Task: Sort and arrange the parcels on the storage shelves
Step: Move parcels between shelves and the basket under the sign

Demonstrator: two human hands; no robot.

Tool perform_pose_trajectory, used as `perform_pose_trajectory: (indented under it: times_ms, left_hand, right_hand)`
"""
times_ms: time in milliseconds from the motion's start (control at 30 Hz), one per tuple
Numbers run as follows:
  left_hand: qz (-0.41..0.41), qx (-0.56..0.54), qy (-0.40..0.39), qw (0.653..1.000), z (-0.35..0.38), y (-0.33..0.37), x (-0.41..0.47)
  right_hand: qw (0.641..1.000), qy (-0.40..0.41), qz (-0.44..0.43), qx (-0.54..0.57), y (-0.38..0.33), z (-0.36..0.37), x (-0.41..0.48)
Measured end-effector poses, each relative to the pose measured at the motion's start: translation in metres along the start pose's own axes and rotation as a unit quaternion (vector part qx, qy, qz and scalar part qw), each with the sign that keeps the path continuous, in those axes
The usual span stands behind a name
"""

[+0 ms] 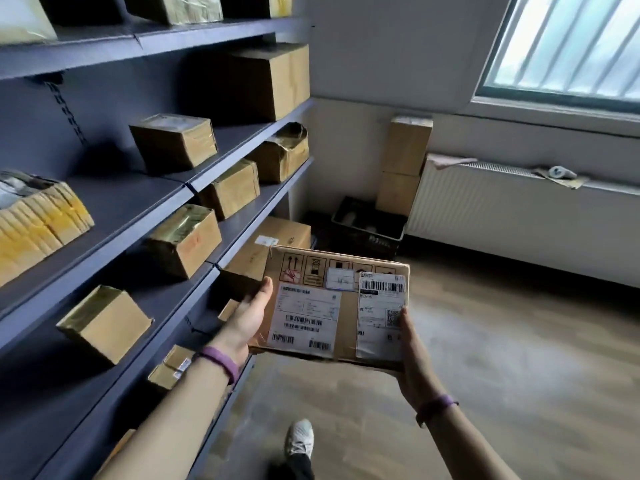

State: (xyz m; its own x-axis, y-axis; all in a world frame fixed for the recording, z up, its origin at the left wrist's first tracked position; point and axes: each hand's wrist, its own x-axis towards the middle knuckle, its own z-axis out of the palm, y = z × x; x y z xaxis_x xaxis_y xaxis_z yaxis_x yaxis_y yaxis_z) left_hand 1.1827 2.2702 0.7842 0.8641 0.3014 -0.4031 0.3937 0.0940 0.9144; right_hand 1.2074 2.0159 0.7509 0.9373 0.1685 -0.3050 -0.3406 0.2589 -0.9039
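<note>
While we hold the parcel (332,306) label-up at 6 o'clock, likely to read it, our left hand (251,317) and right hand (414,355) grip its sides, thumbs on top, fingers hidden beneath; shelves (138,209) stand at 9 o'clock.

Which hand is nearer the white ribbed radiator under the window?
Right. The right hand grips the labelled cardboard parcel on the side facing the white ribbed radiator; the left hand grips its opposite side, by the dark blue shelves.
</note>
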Motion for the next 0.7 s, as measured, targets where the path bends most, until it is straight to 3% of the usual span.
perform_pose_trajectory:
  times_ms: [333,700]
  left_hand:
    - [-0.006,0.009,-0.060,0.998,0.050,0.099,0.240]
    - [-0.014,0.049,-0.112,0.992,0.122,0.196,0.447]
  right_hand:
    - [1.000,0.025,-0.010,-0.003,-0.070,0.011,0.229]
    - [0.998,0.058,-0.013,0.033,-0.141,0.000,0.437]
